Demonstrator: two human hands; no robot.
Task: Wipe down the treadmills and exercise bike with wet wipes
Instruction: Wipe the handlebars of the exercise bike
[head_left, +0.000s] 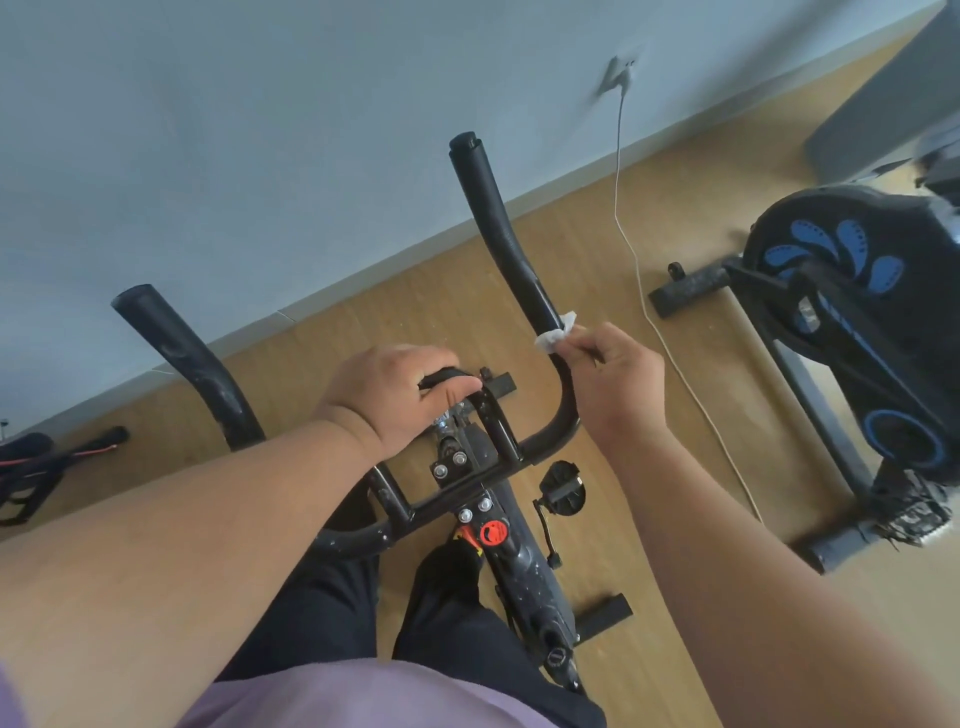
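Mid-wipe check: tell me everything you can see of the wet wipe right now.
The wet wipe is a small, crumpled white sheet, bunched rather than spread flat. The right hand pinches it at the fingertips and presses it against the right handlebar of the exercise bike, low on the black bar just above its bend. One corner sticks up free past the bar. It looks thin and soft; I cannot tell dampness or dirt on it from this view.

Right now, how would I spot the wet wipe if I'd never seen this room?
Find the black exercise bike by the blue wall. Follow its right handlebar down to the bend, where the right hand pinches the wet wipe against it. It's the only small crumpled white thing there.
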